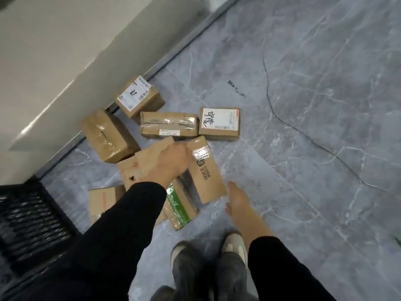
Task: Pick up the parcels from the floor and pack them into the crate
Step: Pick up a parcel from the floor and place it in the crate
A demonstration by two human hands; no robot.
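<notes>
Several brown cardboard parcels lie in a loose heap on the grey floor by the wall. My left hand (171, 161) reaches down and grips the top edge of a flat parcel (149, 158) in the middle of the heap. Beside it leans a parcel with black print and clear tape (206, 172). A parcel with a green stripe (180, 205) lies below my left forearm. My right hand (237, 200) hangs free just right of the heap, fingers relaxed, holding nothing. The black slatted crate (32, 220) stands at the lower left.
More parcels sit farther back: one with a white label (219, 122), a taped one (169, 124), a labelled one by the wall (138, 95), and a larger box (108, 135). A white wall runs along the left. My shoes (208, 253) stand below the heap.
</notes>
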